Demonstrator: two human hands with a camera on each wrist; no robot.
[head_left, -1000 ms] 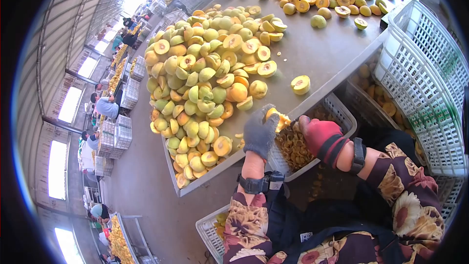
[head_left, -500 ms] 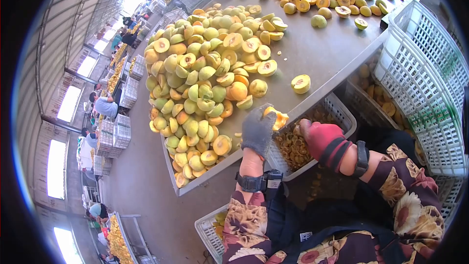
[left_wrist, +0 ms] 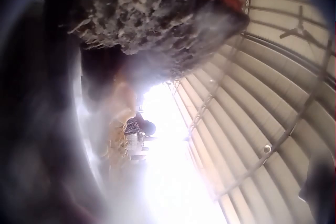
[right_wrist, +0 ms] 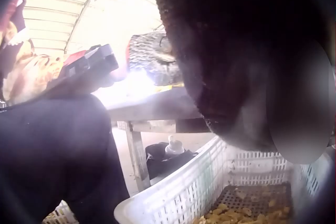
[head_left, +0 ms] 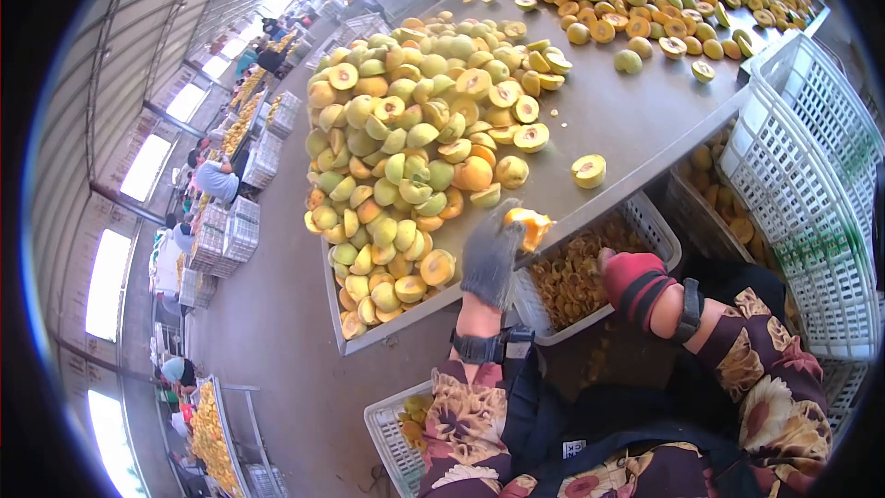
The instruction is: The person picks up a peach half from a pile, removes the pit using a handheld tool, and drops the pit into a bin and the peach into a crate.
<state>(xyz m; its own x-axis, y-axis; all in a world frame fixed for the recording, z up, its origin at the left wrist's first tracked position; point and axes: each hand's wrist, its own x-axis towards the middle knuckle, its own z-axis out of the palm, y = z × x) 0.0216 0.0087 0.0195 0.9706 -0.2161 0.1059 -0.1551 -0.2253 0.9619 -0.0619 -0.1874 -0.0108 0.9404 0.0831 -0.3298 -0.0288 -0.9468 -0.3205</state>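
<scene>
In a grey glove, my left hand [head_left: 489, 258] holds an orange-fleshed peach half [head_left: 530, 227] at the table's near edge, its cut side ragged. My right hand [head_left: 636, 284], in a red glove with dark bands, hovers over a white basket [head_left: 551, 337] of brownish pits and scraps [head_left: 573, 281]. Its fingers are bent inward, and I cannot tell whether anything is in them. The left wrist view is mostly filled by the grey glove [left_wrist: 157, 19]. Dark and close, the right glove [right_wrist: 236, 66] covers much of the right wrist view, above the basket.
A large heap of peach halves [head_left: 415, 138] covers the table's left side; one cut half [head_left: 588, 171] lies alone near the edge. More halves [head_left: 645, 0] are spread at the back. Tall white crates [head_left: 802, 212] stand at right; another basket [head_left: 396, 443] sits below left.
My right hand has drawn away from the peach half, rightward and down over the basket. The left hand keeps its hold. The head view has shifted, so the table appears farther right.
</scene>
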